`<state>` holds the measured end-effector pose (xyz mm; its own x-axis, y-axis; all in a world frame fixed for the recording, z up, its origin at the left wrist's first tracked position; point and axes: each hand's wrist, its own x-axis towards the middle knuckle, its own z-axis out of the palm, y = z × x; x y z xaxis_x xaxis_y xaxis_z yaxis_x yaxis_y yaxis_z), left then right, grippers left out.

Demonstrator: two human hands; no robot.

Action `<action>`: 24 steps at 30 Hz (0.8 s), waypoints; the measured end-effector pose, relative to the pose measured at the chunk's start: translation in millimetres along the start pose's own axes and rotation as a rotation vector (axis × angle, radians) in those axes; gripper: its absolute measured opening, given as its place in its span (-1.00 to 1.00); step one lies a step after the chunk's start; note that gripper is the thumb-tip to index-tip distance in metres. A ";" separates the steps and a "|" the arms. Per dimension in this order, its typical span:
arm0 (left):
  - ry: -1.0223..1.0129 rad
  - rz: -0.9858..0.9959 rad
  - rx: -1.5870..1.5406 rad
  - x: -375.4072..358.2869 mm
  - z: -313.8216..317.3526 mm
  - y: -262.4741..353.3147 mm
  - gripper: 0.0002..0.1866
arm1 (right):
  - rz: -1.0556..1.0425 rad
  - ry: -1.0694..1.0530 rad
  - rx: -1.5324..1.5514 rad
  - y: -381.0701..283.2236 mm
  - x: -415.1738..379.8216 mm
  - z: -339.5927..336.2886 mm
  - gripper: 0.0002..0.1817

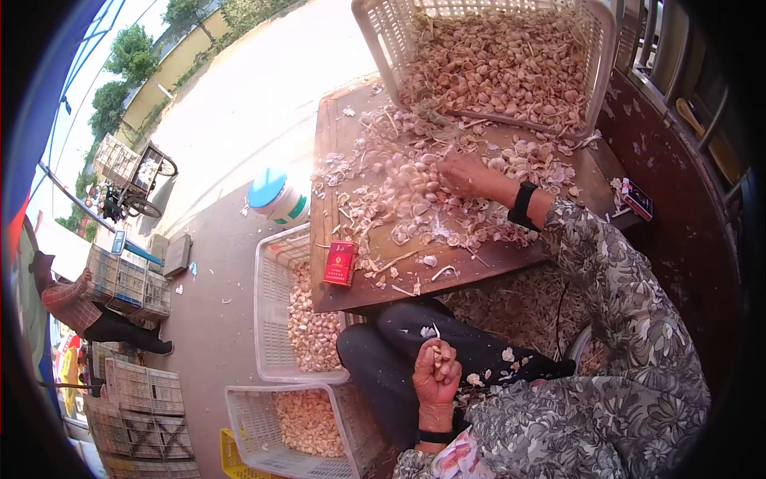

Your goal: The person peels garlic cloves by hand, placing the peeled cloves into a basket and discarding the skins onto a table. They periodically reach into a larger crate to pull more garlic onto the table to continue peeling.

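Observation:
My left hand (436,372) is raised above my dark trouser leg, palm up. Its fingers curl round what look like garlic cloves (437,358), and a thin white scrap pokes out at the fingertips. On the wooden table (415,289), my right hand (469,176) reaches into a heap of loose garlic cloves (411,182) and papery skins. Its fingers point down into the heap and are partly smeared, so their grip does not show. A red cigarette packet (340,263) lies at the table's near left corner.
A white crate (602,72) full of garlic tips towards the table. Beside my knees stand a crate of unpeeled cloves (259,319) and a crate of pale cloves (239,427). A lidded bucket (291,205) is close by. Another person (68,299) stands near stacked crates (144,391).

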<state>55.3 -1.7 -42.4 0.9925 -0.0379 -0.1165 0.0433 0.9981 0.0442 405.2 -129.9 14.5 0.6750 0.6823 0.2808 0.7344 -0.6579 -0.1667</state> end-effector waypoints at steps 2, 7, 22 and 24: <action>-0.013 -0.003 -0.004 2.3 -0.4 -2.3 -0.76 | -0.002 0.128 -0.009 -0.4 -5.3 -2.2 -0.81; 0.031 -0.007 0.044 0.5 -0.6 -0.5 -0.77 | -0.057 -0.144 0.003 -33.9 13.1 -12.4 -0.89; 0.022 0.013 0.071 2.1 -10.9 -3.2 -0.75 | 0.519 -0.111 1.312 -21.9 1.4 -15.6 -0.69; -0.002 -0.011 0.057 2.2 -10.4 -2.7 -0.76 | 0.485 -0.106 1.431 -21.8 -12.4 -17.1 -0.69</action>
<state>56.2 -4.0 -53.1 0.9921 -0.0489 -0.1152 0.0605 0.9932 0.0992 379.6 -129.6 30.8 0.8206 0.5575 -0.1262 -0.1479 -0.0062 -0.9890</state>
